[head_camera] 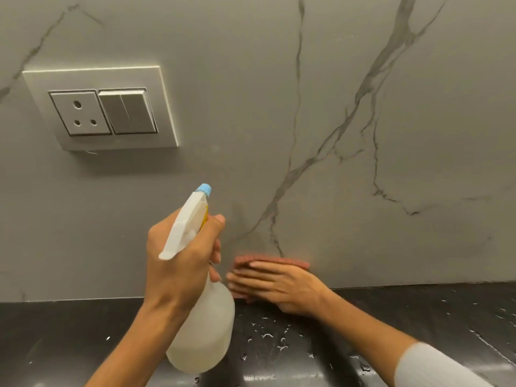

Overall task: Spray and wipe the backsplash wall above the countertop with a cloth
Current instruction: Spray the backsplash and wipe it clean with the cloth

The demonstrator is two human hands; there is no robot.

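Wiping is the step in hand: the right hand [275,286], low and just right of centre in the frame, lies flat with its fingers together and spread along a reddish cloth [272,261], pressing it against the wall [251,107] just above the seam with the tabletop [418,317]. The hand looks blurred, which I take as a sweeping stroke. To do it well, I would keep the palm flat so the whole cloth bears on the wall, work in overlapping passes, and follow the seam where runoff would gather.

The left hand [181,261], lower centre, is wrapped around the neck of a spray bottle [201,331], one finger curled forward by the trigger, the blue-tipped nozzle aimed up at the wall. Whether the trigger is being squeezed cannot be told. The bottle is cloudy and see-through; it seems to hold a pale liquid, but its level is not clear.

Droplets [268,336] lie on the dark tabletop below the hands, so that surface likely wants a pass too. In the upper left of the frame sits a socket and switch plate [100,107]; spray is best kept away from it.
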